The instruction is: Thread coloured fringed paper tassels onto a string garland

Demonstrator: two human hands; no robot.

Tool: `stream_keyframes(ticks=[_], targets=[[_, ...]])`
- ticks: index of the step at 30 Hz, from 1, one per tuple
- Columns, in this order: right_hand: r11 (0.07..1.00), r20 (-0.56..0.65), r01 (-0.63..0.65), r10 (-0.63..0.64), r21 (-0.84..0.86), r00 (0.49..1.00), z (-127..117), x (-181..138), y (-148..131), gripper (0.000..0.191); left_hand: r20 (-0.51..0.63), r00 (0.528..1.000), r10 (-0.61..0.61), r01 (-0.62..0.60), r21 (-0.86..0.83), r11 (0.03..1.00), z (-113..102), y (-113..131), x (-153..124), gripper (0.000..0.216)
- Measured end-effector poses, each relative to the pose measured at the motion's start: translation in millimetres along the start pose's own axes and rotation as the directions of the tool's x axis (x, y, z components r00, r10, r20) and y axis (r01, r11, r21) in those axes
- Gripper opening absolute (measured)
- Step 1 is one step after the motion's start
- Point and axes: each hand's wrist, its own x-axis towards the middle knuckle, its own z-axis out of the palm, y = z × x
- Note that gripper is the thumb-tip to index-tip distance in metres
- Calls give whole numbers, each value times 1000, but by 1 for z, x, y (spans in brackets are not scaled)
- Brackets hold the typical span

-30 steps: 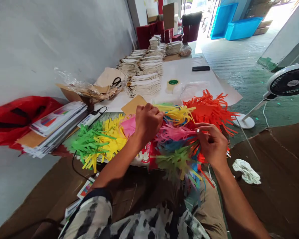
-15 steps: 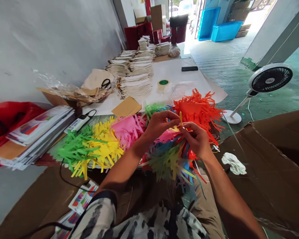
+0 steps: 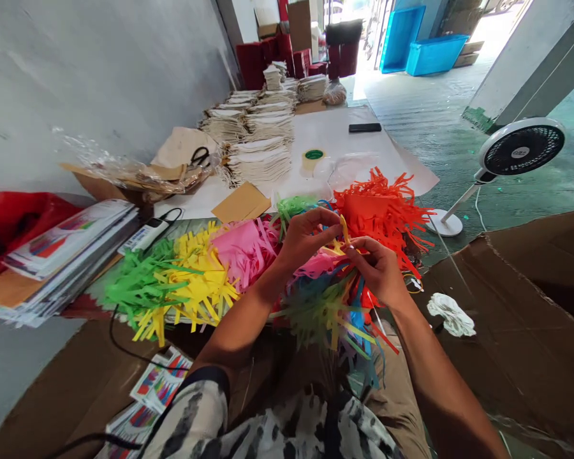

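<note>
A yellow paper tassel (image 3: 344, 228) is pinched between my two hands, its twisted top standing up. My left hand (image 3: 310, 233) has thumb and forefinger closed at the upper end of it. Lower on the tassel, the fingers of my right hand (image 3: 375, 264) are closed too. Beneath the hands hangs a bunch of mixed-colour paper tassels (image 3: 328, 306), with green, yellow, blue and orange strips. Close behind my right hand lies a heap of red fringed paper (image 3: 368, 204). Pink fringed paper (image 3: 243, 248), yellow fringed paper (image 3: 196, 274) and green fringed paper (image 3: 138, 280) are spread to the left.
Stacks of white paper bags (image 3: 258, 159) fill the table's left side. A tape roll (image 3: 313, 160) and a black phone (image 3: 365, 128) lie farther back. Printed sheets (image 3: 71, 242) are piled at left. A white fan (image 3: 521, 150) stands at right beside brown cardboard (image 3: 521, 299).
The tip of the yellow tassel has leaned to the left, towards my left fingers. Both hands stay in nearly the same spot; the view has shifted slightly.
</note>
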Motion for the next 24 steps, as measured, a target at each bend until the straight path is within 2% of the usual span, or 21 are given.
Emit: stream_keyframes(ticks=[4,9,13,18,20,24], targets=[[1000,14,-18,18,14,1000,2,0,1,54,1,999,38,-38,79,996,1,2,-2,24],[999,16,-6,7,-38,1000,4,-1,1,53,-53,983,174,-160,204,966,5,7,-4,7],[979,7,99,-99,-177,995,3,-2,3,42,-58,970,238,-214,273,938,6,8,-5,5],[896,32,231,-237,-378,971,3,-3,4,28,-97,975,198,-167,261,951,6,6,-6,10],[906,30,222,-226,-360,974,4,-3,4,30,-88,979,185,-158,245,957,5,3,-7,10],[977,8,116,-117,-177,993,5,-2,5,41,-2,981,194,-190,188,964,4,-4,-8,10]])
